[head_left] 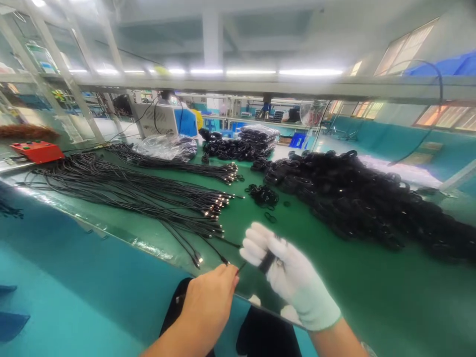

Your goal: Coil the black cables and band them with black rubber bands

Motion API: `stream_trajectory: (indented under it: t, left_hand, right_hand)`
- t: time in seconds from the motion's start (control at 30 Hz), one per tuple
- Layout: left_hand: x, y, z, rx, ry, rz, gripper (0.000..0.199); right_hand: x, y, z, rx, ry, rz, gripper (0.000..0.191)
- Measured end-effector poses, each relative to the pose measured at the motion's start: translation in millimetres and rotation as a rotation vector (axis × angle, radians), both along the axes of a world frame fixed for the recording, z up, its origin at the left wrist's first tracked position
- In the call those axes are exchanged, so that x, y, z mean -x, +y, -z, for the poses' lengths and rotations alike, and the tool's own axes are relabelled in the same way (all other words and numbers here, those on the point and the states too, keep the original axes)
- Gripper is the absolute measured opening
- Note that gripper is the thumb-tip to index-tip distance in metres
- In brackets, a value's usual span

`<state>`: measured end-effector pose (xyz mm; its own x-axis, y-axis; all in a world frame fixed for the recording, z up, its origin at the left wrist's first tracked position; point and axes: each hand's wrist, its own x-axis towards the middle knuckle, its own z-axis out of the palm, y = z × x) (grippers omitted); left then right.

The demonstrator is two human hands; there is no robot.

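Observation:
My left hand, bare, is closed in a pinch at the front edge of the green-topped table, on what appears to be a thin black cable. Just to its right, my right hand wears a white glove, its fingers curled around a black piece with a small metallic end showing, seemingly a cable connector. Long black cables lie in bundles to the left, metal plugs pointing right. A few looser cable ends rest close to my left hand.
Coiled black cables form a large heap on the right. Small black rings lie mid-table. Farther back are a clear plastic bag, a grey-and-blue machine and more coils. A red control box sits far left.

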<state>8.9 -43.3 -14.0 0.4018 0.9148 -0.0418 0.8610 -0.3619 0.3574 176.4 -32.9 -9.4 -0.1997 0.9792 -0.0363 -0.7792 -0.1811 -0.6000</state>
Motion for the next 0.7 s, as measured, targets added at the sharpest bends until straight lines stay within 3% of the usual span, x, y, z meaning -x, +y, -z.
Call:
stream_trajectory:
  t: [0.13,0.3,0.47,0.6,0.7]
  left_hand:
    - [-9.2,-2.5,-8.8,-0.133,0.142,0.134,0.022]
    - [-9.2,6.8,-7.4,-0.269,0.089,0.332,0.017]
    - [-6.1,18.2,-6.7,-0.413,0.054,0.399,0.019]
    - [-0.4,41.5,-22.1,-0.61,0.015,0.58,0.017]
    - [3.2,62.2,-36.4,-0.572,-0.039,0.703,0.022]
  right_hand:
    - [-5.2,5.5,5.2,-0.027,-0.012,0.012,0.029]
    - [-8.6,6.2,5.4,-0.019,-0.068,0.037,0.031]
    - [-7.2,5.7,1.8,0.043,-0.206,0.038,0.035]
    - [2.2,2.7,-3.2,-0.034,-0.396,-0.135,0.027]
    - [5.1,-2.2,-6.0,-0.101,-0.31,-0.307,0.019]
